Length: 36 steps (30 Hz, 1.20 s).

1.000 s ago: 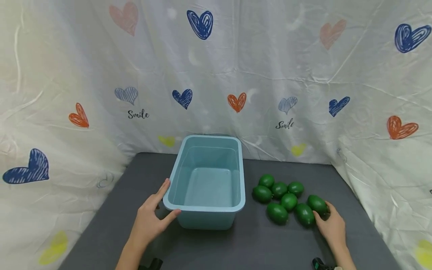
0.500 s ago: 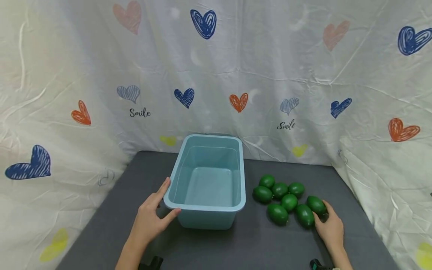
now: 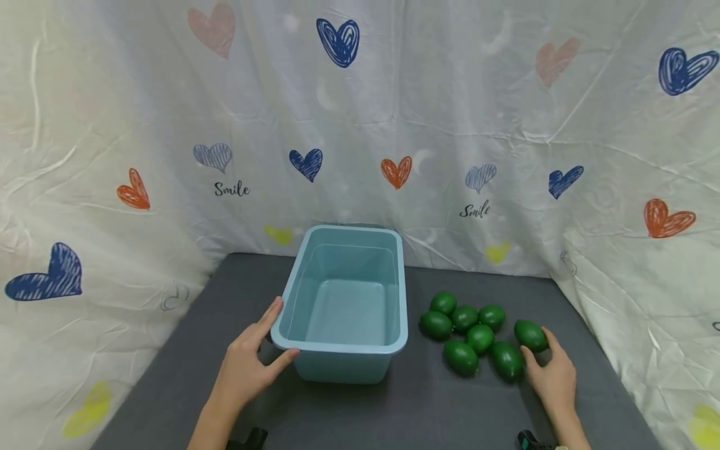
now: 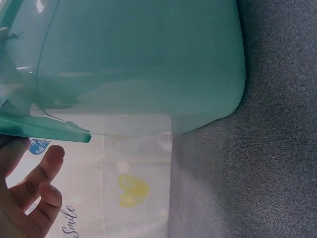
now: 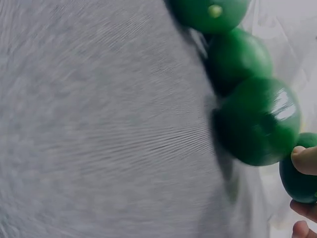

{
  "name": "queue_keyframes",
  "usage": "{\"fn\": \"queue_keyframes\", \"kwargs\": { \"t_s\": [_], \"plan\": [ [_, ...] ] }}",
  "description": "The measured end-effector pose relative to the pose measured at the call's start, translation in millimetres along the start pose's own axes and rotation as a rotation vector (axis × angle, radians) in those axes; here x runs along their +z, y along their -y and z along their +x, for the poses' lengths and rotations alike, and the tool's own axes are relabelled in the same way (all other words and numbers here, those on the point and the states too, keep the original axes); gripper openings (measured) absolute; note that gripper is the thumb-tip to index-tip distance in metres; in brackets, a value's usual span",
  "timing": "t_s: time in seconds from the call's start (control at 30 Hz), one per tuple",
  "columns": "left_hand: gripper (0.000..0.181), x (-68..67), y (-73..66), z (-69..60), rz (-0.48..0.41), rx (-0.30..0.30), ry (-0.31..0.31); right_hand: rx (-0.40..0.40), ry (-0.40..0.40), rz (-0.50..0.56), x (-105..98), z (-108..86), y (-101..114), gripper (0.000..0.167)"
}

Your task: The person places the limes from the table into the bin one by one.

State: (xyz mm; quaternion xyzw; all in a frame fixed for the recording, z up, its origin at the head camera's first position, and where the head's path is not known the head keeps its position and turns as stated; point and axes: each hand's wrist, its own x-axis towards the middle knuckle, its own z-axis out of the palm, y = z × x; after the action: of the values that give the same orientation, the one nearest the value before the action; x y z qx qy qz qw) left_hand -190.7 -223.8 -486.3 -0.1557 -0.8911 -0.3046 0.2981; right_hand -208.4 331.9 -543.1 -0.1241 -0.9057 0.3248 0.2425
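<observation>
A light-blue plastic bin (image 3: 349, 347) stands on the dark tabletop. My left hand (image 3: 245, 360) touches its near-left corner, the fingers fairly straight along the left side and the thumb at the front rim. In the left wrist view, fingertips of the left hand (image 4: 37, 186) lie close under the bin's rim (image 4: 49, 130). My right hand (image 3: 554, 373) pinches a glossy green lime (image 3: 530, 336) at the right end of a group of limes (image 3: 480, 339). In the right wrist view, thumb and fingers hold that lime (image 5: 293, 177) from two sides, partly out of frame.
The other limes lie close together on the tabletop (image 3: 427, 406), right of the bin; one large lime (image 3: 507, 360) is just left of my right hand. A white curtain with printed hearts (image 3: 360, 112) hangs behind and beside the table.
The lime in my right hand has shifted slightly away from me and apart from its neighbour. My left hand stays at the bin; the view has shifted a little.
</observation>
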Motion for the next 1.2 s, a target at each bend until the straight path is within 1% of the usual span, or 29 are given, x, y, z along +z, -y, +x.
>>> {"fn": "queue_keyframes", "kwargs": {
  "t_s": [0.1,0.2,0.33,0.43,0.53,0.73,1.03,1.2],
  "plan": [
    [0.096,1.1,-0.3,-0.4,-0.017,0.0,0.006,-0.031,-0.036,-0.016,-8,2.1,6,0.065],
    [0.095,1.6,-1.0,-0.1,-0.035,0.002,0.013,-0.089,-0.092,-0.036,-17,6.0,13,0.064],
    [0.095,-0.2,-1.8,-0.2,-0.037,-0.003,0.007,-0.158,-0.149,-0.042,-26,13.3,24,0.065],
    [0.095,-2.0,-2.2,-0.4,-0.031,-0.006,0.001,-0.179,-0.17,-0.036,-31,18.8,32,0.065],
    [0.095,-2.4,-2.4,-0.2,-0.021,0.001,-0.001,-0.191,-0.182,-0.024,-35,23.2,40,0.064],
    [0.095,-0.7,-1.7,-0.6,-0.014,-0.001,0.001,-0.224,-0.18,-0.012,-38,29.5,51,0.065],
    [0.095,0.2,-1.4,0.0,0.0,-0.01,0.0,-0.277,-0.193,0.014,-33,32.1,69,0.065],
    [0.095,0.7,-1.2,-2.2,-0.001,-0.018,-0.002,-0.311,-0.184,0.039,-28,28.4,80,0.065]
  ]
}}
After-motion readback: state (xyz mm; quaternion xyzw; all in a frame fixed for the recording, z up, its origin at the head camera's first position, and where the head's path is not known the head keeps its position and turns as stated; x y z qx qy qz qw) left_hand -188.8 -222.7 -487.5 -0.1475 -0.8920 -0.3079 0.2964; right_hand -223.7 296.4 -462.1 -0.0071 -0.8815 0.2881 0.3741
